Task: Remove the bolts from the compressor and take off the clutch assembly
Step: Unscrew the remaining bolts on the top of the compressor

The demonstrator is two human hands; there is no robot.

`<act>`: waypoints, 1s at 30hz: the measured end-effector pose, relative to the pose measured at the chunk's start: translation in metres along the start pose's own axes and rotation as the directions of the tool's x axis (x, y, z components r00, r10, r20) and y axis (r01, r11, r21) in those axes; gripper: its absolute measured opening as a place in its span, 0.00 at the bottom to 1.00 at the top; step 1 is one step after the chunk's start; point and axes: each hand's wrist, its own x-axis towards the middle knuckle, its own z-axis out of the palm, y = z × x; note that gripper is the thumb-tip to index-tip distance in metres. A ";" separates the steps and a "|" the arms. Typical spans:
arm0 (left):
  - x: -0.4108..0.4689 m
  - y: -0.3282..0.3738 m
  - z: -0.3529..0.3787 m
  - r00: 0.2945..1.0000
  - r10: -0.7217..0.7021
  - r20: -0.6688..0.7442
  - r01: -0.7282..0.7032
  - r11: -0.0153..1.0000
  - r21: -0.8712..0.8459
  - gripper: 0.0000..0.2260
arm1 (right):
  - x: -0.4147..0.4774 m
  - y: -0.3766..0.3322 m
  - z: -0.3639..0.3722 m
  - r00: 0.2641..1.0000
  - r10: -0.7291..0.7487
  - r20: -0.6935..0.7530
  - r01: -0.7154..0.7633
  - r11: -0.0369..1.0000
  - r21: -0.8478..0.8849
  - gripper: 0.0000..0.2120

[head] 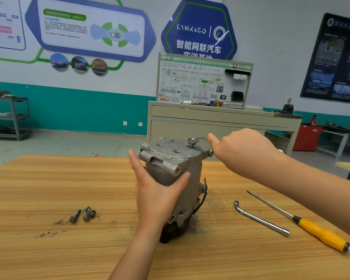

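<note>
A grey metal compressor [176, 158] stands upright on the wooden table [49, 184], its dark clutch end [170, 232] down. My left hand [158, 193] wraps its body from the front. My right hand [240, 150] holds the handle of a wrench [193, 141] whose head sits on a bolt [191, 146] at the top plate's right side. Three other holes in the top plate look empty. Three removed bolts [83, 215] lie on the table to the left.
An L-shaped socket wrench [261, 219] and a yellow-handled screwdriver [311, 229] lie on the table to the right. A beige training bench [220, 122] with a wiring board stands behind. Grey shelving [10, 118] is at far left.
</note>
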 end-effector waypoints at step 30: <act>-0.006 -0.061 -0.017 0.971 -0.233 -0.059 0.207 0.934 -0.290 0.12 | 0.112 0.006 0.058 0.959 0.062 -0.276 0.067 0.898 0.434 0.14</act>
